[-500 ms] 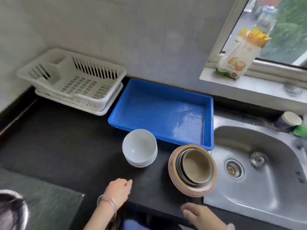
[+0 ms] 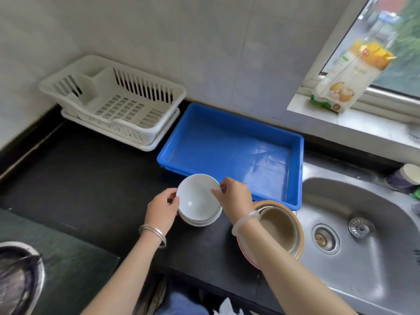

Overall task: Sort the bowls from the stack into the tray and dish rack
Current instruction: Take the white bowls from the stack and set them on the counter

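Note:
A stack of white bowls [image 2: 200, 220] stands on the black counter in front of the blue tray [image 2: 227, 151]. The top white bowl [image 2: 196, 197] is tilted, held at its rim from both sides. My left hand [image 2: 162, 208] pinches its left rim, and my right hand [image 2: 235, 196] pinches its right rim. To the right, partly behind my right forearm, sits a second stack of bowls [image 2: 281, 233] with a beige one on top and a pink one at the bottom. The white dish rack [image 2: 113, 103] stands at the back left with nothing in it.
A steel sink [image 2: 363, 235] lies to the right of the counter. A carton [image 2: 350, 80] leans on the window sill, and a cup [image 2: 406, 177] stands at the sink's back corner. A glass stove top with a pan [image 2: 18, 276] is at the lower left.
Both hands have come up from the counter's front edge to the white stack and taken the top bowl by its rim, tilting it.

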{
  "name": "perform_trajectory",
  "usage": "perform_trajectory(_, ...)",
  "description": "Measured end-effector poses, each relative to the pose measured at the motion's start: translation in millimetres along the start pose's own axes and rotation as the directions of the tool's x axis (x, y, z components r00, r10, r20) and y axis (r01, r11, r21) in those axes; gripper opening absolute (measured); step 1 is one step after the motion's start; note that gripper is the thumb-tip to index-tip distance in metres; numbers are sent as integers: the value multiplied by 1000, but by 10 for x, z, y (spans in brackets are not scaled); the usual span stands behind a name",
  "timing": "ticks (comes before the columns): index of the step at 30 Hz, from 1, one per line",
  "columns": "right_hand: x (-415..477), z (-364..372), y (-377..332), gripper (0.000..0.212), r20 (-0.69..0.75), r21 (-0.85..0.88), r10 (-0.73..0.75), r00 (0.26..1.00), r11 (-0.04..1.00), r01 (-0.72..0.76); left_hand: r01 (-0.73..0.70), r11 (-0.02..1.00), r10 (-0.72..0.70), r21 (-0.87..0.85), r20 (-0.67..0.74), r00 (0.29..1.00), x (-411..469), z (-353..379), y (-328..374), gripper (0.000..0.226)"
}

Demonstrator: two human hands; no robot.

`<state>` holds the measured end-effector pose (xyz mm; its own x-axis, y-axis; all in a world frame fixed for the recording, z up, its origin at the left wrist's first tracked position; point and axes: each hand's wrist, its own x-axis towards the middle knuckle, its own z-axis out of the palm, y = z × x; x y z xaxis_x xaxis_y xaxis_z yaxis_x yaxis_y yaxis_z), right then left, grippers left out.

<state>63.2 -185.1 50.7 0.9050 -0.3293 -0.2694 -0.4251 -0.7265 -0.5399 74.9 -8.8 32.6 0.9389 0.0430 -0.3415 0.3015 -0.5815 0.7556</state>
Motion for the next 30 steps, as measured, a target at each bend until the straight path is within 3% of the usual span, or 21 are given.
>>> perform_trajectory(3,38,52,-62,12,-38,-143,-57,998,988,51,26,997,-25,-69,23,999,10,13,-29,33)
perform_trajectory(7,67,12,-128,16,-25,-266,-108,994,959,98,57,988,-50,-147,56,997,24,47,-73,33)
perform_trajectory(11,60,-122,-114,16,-46,-192,-89,995,978,79,109,958,-95,-264,67,993,44,41,-74,27)
perform_trajectory(18,40,-421,-13,16,-115,86,28,993,996,-18,65,998,-64,-15,56,996,103,83,62,33)
perform_trajectory(22,12,-517,103,21,-112,116,52,992,992,-39,17,989,-11,144,-44,999,83,161,119,18)
perform_trajectory(30,-37,-662,253,21,-121,248,76,990,968,-44,4,995,11,95,-155,988,20,159,169,16)
